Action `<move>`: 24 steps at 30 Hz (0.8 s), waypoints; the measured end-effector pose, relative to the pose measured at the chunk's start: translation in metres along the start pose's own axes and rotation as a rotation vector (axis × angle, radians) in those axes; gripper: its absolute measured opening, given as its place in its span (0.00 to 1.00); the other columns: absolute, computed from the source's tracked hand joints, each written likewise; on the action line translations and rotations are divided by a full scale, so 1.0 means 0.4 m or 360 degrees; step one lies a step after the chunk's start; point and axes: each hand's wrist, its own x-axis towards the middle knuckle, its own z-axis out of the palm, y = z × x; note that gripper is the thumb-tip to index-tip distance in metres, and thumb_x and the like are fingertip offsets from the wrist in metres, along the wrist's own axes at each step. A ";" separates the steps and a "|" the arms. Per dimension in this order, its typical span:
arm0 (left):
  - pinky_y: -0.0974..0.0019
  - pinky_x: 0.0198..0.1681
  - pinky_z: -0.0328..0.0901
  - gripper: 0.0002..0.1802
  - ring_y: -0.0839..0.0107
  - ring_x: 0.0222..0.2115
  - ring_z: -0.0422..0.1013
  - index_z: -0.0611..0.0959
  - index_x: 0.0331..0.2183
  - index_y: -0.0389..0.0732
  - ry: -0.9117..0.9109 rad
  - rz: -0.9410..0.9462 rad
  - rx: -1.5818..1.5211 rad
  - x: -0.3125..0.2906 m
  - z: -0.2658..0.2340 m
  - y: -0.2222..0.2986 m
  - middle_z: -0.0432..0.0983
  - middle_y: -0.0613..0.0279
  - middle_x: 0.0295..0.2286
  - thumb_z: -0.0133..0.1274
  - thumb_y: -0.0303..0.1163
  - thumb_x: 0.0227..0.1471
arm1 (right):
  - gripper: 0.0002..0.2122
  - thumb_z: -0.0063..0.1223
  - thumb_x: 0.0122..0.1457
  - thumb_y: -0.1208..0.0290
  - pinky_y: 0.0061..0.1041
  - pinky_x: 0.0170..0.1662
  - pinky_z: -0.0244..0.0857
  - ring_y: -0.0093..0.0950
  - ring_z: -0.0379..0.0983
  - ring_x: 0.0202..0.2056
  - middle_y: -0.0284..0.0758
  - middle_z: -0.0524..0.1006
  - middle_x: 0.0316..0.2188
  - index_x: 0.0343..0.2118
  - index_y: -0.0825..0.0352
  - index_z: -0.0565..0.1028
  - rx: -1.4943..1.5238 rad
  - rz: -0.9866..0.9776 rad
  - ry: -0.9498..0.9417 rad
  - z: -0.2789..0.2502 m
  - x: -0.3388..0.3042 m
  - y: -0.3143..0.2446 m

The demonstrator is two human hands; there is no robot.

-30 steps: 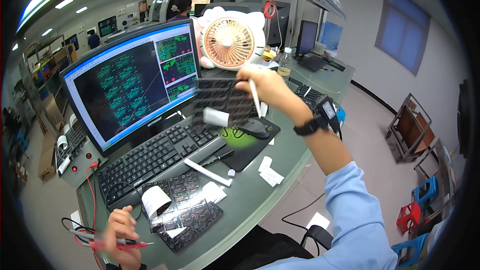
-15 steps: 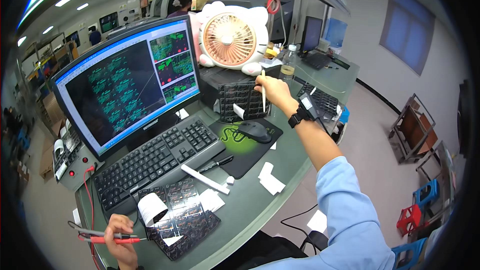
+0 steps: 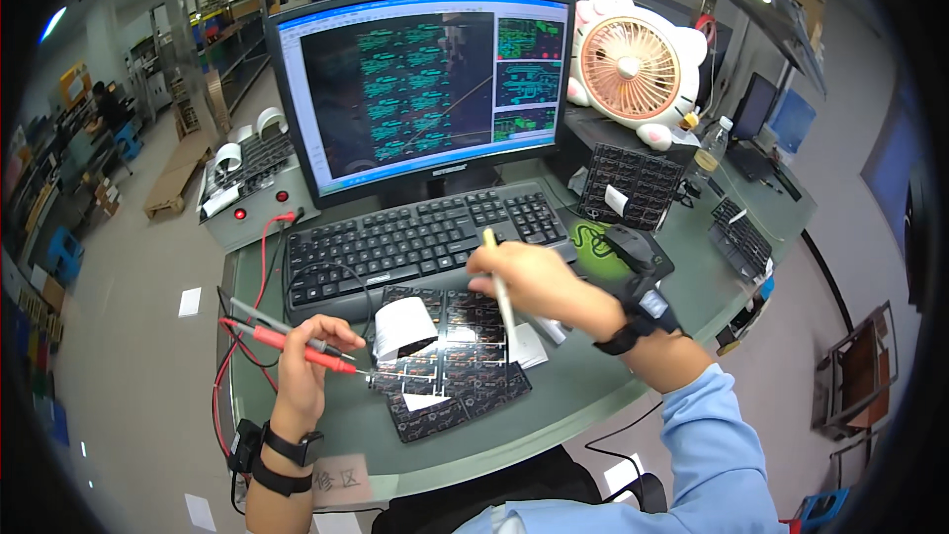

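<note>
My left hand (image 3: pixel 308 366) is closed around a pair of test probes, a red one (image 3: pixel 326 360) and a dark grey one. Their tips point right, over the left edge of a black circuit board panel (image 3: pixel 476 321). My right hand (image 3: pixel 542 282) grips a slim, pale stick-like tool (image 3: pixel 503 302), whose lower end hangs by the panel's right side; its exact kind is unclear. Another dark board panel (image 3: pixel 474 407) lies underneath, nearer me. A curled white paper strip (image 3: pixel 404 326) rests on the upper panel. White paper (image 3: pixel 530 350) lies right of it.
Behind the panels stand a black keyboard (image 3: pixel 415 242) and a monitor (image 3: pixel 395 89) with board layouts. At right are a mouse (image 3: pixel 630 245) on a mat, an upright board panel (image 3: pixel 633 183), a fan (image 3: pixel 633 59) and a bottle (image 3: pixel 712 146). Red leads run from a grey box (image 3: pixel 262 210).
My right hand has come from the upright panel at the back to the panels in front, still holding the pale tool. The left-hand probes now reach the board's edge. The view has turned left.
</note>
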 end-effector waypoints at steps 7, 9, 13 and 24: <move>0.62 0.42 0.68 0.25 0.66 0.32 0.74 0.78 0.29 0.35 -0.0035 -0.0050 -0.0173 0.010 -0.014 -0.015 0.75 0.58 0.29 0.35 0.45 0.60 | 0.10 0.55 0.58 0.60 0.36 0.34 0.65 0.36 0.75 0.35 0.34 0.78 0.30 0.32 0.61 0.71 -0.0376 -0.0058 -0.0067 0.126 0.000 -0.016; 0.60 0.40 0.70 0.26 0.65 0.32 0.74 0.78 0.28 0.35 -0.0042 -0.0102 -0.0193 0.009 -0.013 -0.013 0.75 0.56 0.28 0.35 0.45 0.60 | 0.09 0.53 0.60 0.63 0.38 0.34 0.64 0.41 0.75 0.34 0.38 0.77 0.30 0.35 0.62 0.70 -0.0173 0.0026 0.0056 0.148 -0.001 -0.015; 0.55 0.35 0.73 0.28 0.61 0.30 0.75 0.78 0.26 0.33 -0.0285 -0.0321 -0.0336 -0.002 -0.016 0.013 0.74 0.53 0.25 0.34 0.47 0.59 | 0.06 0.51 0.63 0.69 0.39 0.36 0.67 0.48 0.74 0.36 0.44 0.76 0.32 0.36 0.66 0.68 0.0434 0.0197 0.0116 0.116 0.012 -0.019; 0.53 0.42 0.72 0.28 0.56 0.33 0.77 0.78 0.25 0.32 -0.0583 -0.0444 -0.0325 0.005 -0.037 0.013 0.75 0.53 0.24 0.33 0.44 0.60 | 0.11 0.59 0.57 0.65 0.38 0.40 0.65 0.38 0.75 0.36 0.36 0.78 0.33 0.36 0.63 0.71 -0.0009 -0.0265 -0.0155 0.076 0.004 -0.045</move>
